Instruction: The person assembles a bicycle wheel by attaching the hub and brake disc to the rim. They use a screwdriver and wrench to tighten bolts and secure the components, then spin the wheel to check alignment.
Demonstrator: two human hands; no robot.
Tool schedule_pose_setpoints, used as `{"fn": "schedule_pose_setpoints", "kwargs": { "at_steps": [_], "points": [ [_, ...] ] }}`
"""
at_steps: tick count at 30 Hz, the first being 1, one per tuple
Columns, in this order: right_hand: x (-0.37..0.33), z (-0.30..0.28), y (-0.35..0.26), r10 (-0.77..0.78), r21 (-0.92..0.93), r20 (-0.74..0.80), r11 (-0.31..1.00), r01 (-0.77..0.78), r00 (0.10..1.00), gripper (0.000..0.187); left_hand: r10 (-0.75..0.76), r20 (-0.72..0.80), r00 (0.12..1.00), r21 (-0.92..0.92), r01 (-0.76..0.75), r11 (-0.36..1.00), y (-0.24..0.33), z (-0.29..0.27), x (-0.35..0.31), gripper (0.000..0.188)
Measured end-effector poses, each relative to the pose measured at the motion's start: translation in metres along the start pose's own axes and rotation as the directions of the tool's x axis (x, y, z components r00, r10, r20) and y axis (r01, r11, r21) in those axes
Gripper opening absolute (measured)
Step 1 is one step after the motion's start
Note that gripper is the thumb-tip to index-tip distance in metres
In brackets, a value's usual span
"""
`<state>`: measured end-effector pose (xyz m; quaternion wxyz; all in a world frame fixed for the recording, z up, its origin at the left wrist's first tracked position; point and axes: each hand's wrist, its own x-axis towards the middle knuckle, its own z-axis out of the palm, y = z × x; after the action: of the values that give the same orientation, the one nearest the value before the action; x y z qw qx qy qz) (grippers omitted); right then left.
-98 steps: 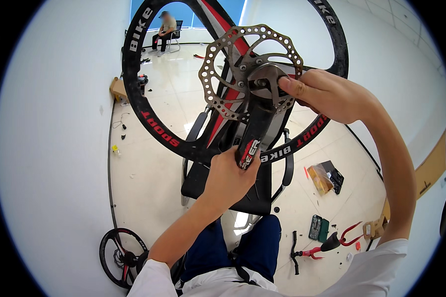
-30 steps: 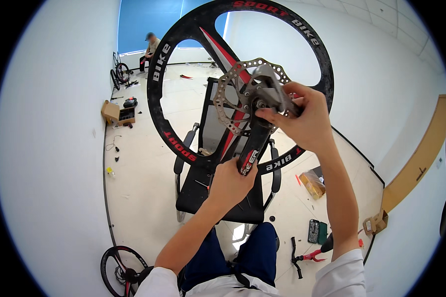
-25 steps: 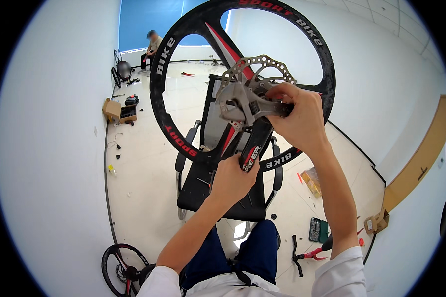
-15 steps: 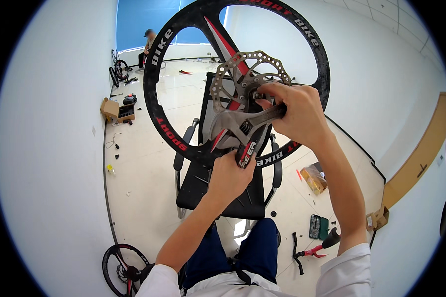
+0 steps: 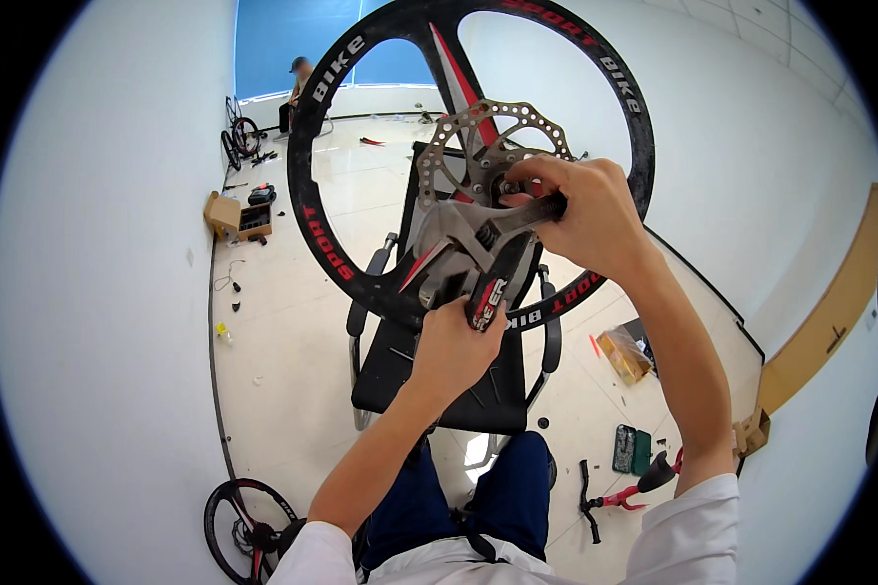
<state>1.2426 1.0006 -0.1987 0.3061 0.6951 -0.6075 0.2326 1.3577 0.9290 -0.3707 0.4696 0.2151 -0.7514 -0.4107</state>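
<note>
A black three-spoke bicycle wheel (image 5: 314,185) with red and white markings stands upright in front of me. A perforated disc brake rotor (image 5: 429,168) surrounds its hub. My left hand (image 5: 458,351) is closed round the black, red-and-white marked end of a grey and black bicycle part (image 5: 451,230), which lies across the lower hub area. At the hub, the thumb and forefinger of my right hand (image 5: 590,210) pinch the axle end (image 5: 505,185). The grey arm of that part reaches under the right palm, where its tip is partly hidden.
Behind the wheel stands a black chair (image 5: 439,395) with thin tools on its seat. Another wheel (image 5: 210,531) is at lower left. A green tool case (image 5: 642,450) and a small red-and-black bike-like object (image 5: 615,499) lie at right. An open cardboard box (image 5: 222,214) sits by the left wall; a person (image 5: 298,88) sits far back.
The wheel has turned slightly clockwise and shifted a little in view. Both hands keep their holds, the right fingers still at the axle end.
</note>
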Motion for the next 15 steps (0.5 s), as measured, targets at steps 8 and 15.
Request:
{"fn": "schedule_pose_setpoints", "kwargs": {
  "at_steps": [8,15],
  "points": [
    [0.016,-0.020,0.017,-0.324,-0.028,0.160,0.943,0.332,0.933,0.031,0.183,0.169,0.968,0.199,-0.215,0.956,-0.016,0.003,-0.001,0.017],
    [0.030,-0.036,0.006,-0.254,-0.068,0.472,0.944,0.323,0.844,0.033,0.324,-0.004,0.946,0.060,-0.323,0.944,-0.002,0.003,0.001,0.020]
  ]
}}
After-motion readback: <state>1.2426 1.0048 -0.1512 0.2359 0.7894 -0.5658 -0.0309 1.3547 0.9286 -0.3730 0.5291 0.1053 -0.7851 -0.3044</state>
